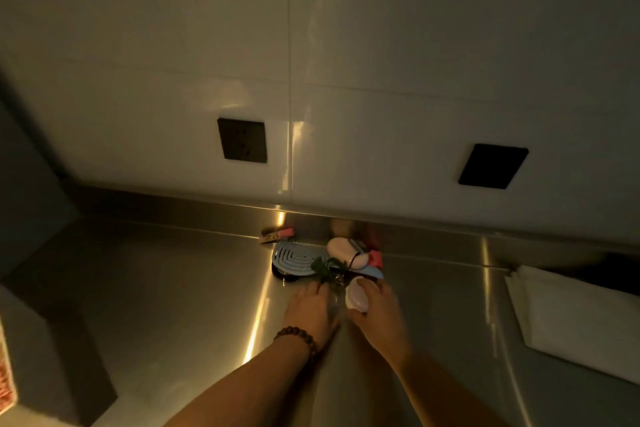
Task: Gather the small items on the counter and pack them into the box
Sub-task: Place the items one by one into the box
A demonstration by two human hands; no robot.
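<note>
because the light is dim, the small items show only partly, but they lie in one heap at the back of the shiny steel counter (173, 288), close under its raised rear edge. the right hand (375, 308) curls around a round pale pink-white case (358, 298) and holds it just at the near side of the heap; i judge it is lifting this one first because it is nearest. the left hand (313, 310) lies beside it with fingers reaching to the heap near some dark green leaves (323, 265); whether it grips anything i cannot tell. behind them are a light blue oval slotted tray (298, 258), a white rounded soap-like piece (341, 248) and a small red-pink block (375, 257). a pink and brown small pack (277, 234) lies apart, against the rear edge.

the box is not clearly seen (a dark block (69, 350) at the left and a white folded cloth (571, 315) at the right are the only big things), so where to carry the items is not sure. the counter has wide open room on both sides of the heap, but the rear edge and the tiled wall (381, 80) with two black sockets (242, 140) stop any push backward.
</note>
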